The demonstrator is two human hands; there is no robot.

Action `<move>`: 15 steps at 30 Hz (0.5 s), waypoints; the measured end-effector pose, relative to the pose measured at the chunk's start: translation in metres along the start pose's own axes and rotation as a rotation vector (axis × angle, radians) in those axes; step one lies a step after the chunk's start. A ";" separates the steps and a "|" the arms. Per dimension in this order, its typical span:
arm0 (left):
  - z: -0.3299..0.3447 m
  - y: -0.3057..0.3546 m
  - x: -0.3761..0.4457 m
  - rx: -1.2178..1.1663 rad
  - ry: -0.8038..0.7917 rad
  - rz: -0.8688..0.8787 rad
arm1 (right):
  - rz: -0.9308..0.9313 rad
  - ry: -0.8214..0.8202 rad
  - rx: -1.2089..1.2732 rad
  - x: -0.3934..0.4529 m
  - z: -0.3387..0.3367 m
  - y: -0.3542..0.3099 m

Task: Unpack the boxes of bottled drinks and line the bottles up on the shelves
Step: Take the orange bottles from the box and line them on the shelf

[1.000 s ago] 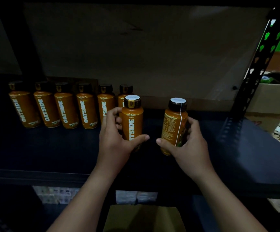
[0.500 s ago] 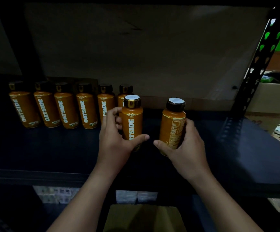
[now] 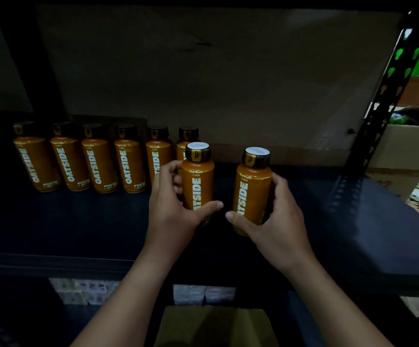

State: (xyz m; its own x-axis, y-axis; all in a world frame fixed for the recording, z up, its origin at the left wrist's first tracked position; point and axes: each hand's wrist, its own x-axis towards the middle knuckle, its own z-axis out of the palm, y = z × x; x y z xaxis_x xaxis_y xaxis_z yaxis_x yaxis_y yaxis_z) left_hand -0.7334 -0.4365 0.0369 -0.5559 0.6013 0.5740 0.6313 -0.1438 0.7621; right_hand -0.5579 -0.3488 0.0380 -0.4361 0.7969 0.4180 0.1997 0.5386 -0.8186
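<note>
Two orange OATSIDE bottles with dark caps stand upright in front of me on the dark shelf [image 3: 53, 221]. My left hand [image 3: 173, 209] grips the left bottle [image 3: 198, 181], thumb across its label. My right hand [image 3: 276, 221] grips the right bottle [image 3: 252, 186], whose OATSIDE label faces me. A row of several matching bottles [image 3: 98, 166] stands along the back of the shelf to the left, labels forward; the last one is partly hidden behind my left hand.
A cardboard sheet [image 3: 228, 83] forms the shelf's back. A black perforated upright [image 3: 388, 91] stands at the right, with a cardboard box [image 3: 408, 146] beyond it. A brown box [image 3: 216, 326] sits below between my arms.
My right hand has turned its bottle upright and rotated it, so the OATSIDE label faces me instead of the small print. The left hand and its bottle have stayed put.
</note>
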 end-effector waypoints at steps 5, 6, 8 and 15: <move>-0.001 0.001 0.000 -0.025 -0.006 -0.009 | 0.003 -0.030 0.055 0.002 0.000 0.004; -0.001 0.002 -0.001 -0.023 -0.006 -0.012 | 0.000 -0.044 0.058 0.001 0.000 0.003; -0.003 0.002 -0.002 -0.036 -0.004 -0.036 | -0.006 -0.059 0.054 0.001 -0.001 0.003; -0.003 0.001 -0.013 0.011 0.011 -0.099 | 0.006 0.043 0.028 0.000 -0.001 0.001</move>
State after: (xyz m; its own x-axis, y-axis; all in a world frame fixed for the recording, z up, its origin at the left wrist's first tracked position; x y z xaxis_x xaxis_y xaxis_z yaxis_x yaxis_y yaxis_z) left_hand -0.7272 -0.4470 0.0308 -0.6218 0.6032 0.4995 0.5790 -0.0754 0.8118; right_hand -0.5567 -0.3484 0.0376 -0.3971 0.8114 0.4288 0.1773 0.5263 -0.8316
